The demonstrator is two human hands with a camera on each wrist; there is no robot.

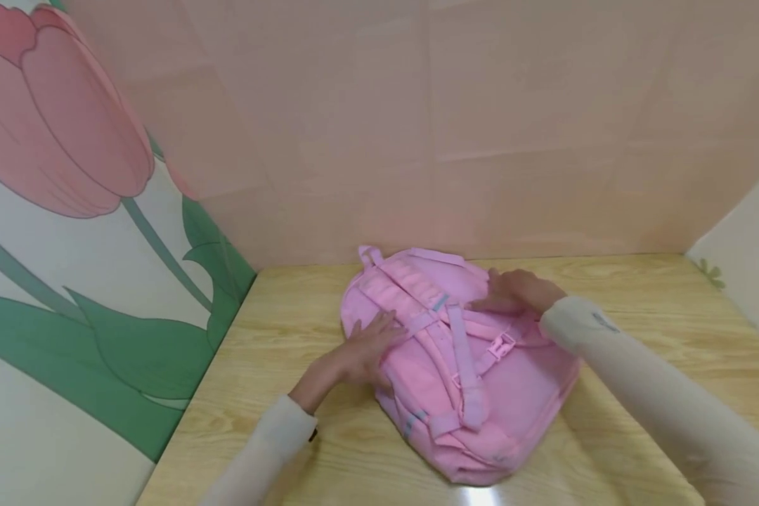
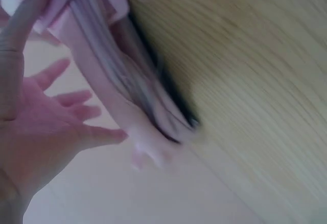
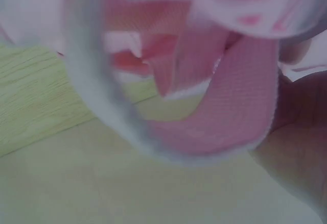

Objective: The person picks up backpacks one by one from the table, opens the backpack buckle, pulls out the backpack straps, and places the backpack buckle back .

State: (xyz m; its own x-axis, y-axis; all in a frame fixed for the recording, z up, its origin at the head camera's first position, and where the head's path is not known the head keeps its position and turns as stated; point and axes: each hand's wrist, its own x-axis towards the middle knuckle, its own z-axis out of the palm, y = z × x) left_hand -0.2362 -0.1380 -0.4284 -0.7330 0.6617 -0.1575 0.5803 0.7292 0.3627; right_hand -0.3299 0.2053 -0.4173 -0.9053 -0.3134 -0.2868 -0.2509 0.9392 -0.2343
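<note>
A pink backpack point(image 1: 531, 400) lies on the wooden tabletop with its straps and back panel upward. Its grab loop point(image 1: 370, 256) points to the far left, and a pink buckle point(image 1: 501, 346) sits on a strap. Fingers spread, my left hand point(image 1: 370, 348) is at the pack's left side; the left wrist view shows its palm point(image 2: 46, 117) with nothing gripped. My right hand point(image 1: 521, 292) reaches over the pack's far right side, beside a shoulder strap. In the right wrist view a looped pink strap point(image 3: 230, 106) crosses in front of that hand point(image 3: 301, 127), and its fingers are mostly hidden.
The light wooden tabletop point(image 1: 278, 316) extends around the pack. Behind it rises a peach-coloured covering point(image 1: 417, 140). A wall painted with tulips point(image 1: 88, 126) stands at the left, and a pale wall point(image 1: 746, 246) at the right.
</note>
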